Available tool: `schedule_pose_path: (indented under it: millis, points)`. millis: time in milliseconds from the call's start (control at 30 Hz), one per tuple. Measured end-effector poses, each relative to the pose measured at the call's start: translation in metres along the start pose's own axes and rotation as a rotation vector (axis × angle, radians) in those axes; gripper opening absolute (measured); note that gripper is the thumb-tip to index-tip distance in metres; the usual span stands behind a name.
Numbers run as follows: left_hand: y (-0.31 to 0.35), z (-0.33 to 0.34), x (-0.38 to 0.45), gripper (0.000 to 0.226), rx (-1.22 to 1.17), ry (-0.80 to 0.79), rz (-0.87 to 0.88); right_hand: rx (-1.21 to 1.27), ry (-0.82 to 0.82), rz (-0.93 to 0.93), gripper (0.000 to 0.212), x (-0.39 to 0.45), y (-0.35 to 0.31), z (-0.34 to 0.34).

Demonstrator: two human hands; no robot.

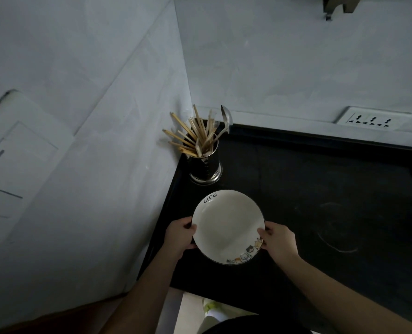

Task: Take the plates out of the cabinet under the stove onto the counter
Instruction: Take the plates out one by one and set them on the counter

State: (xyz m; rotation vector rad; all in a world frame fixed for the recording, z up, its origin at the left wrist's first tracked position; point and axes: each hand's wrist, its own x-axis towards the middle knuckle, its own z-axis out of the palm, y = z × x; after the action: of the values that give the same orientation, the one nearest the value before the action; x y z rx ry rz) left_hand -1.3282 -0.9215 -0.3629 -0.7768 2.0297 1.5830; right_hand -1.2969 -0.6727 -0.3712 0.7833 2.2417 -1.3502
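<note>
A round white plate (226, 225) with a dark rim, the word "life" and small cat drawings along its edge sits low over the black counter (320, 201), near the counter's left front corner. My left hand (179, 237) grips its left rim with the thumb on top. On the opposite rim my right hand (279, 242) holds it the same way. Whether the plate touches the counter I cannot tell. The cabinet under the stove is out of view.
A steel holder (205, 168) full of chopsticks and a ladle stands in the counter's back left corner, just beyond the plate. White walls close in at left and behind. A wall socket (371, 121) sits at back right. The counter runs on to the right.
</note>
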Motion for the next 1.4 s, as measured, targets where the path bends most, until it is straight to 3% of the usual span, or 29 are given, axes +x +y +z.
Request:
schedule_pose_path:
  millis: [233, 333, 433, 500, 600, 700, 800, 1000, 1100, 1267, 1400]
  points:
    - [-0.003, 0.003, -0.002, 0.035, 0.097, 0.029, 0.062, -0.186, -0.024, -0.056, 0.015, 0.0, -0.003, 0.0]
    - [-0.004, 0.004, -0.002, 0.026, 0.201, 0.062, 0.095, -0.221, 0.007, -0.076, 0.017, -0.003, -0.004, 0.0]
    - [-0.007, 0.008, -0.009, 0.031, 0.403, 0.139, 0.15, -0.259, 0.04, -0.097, 0.021, -0.008, -0.003, -0.003]
    - [-0.01, 0.01, -0.015, 0.041, 0.421, 0.202, 0.152, -0.248, 0.039, -0.063, 0.028, -0.015, -0.004, -0.009]
    - [-0.014, 0.01, -0.034, 0.036, 0.457, 0.305, 0.204, -0.242, 0.066, -0.043, 0.031, -0.028, -0.001, -0.027]
    - [-0.029, 0.013, -0.059, 0.031, 0.534, 0.261, 0.302, -0.343, 0.043, -0.152, 0.033, -0.042, 0.007, -0.048]
    - [-0.05, 0.02, -0.082, 0.038, 0.741, 0.139, 0.388, -0.511, -0.03, -0.268, 0.049, -0.057, 0.014, -0.063]
    - [-0.069, 0.022, -0.121, 0.055, 1.073, 0.241, 0.592, -0.8, -0.029, -0.537, 0.057, -0.079, 0.022, -0.059]
    - [-0.063, 0.022, -0.146, 0.049, 1.152, 0.32, 0.653, -0.91, 0.009, -0.685, 0.061, -0.09, 0.021, -0.049]
    - [-0.049, 0.014, -0.178, 0.06, 1.189, 0.323, 0.664, -0.936, 0.048, -0.78, 0.067, -0.111, 0.007, -0.033]
    - [-0.022, -0.007, -0.186, 0.058, 1.233, 0.355, 0.776, -0.963, 0.072, -0.804, 0.062, -0.123, -0.01, -0.02]
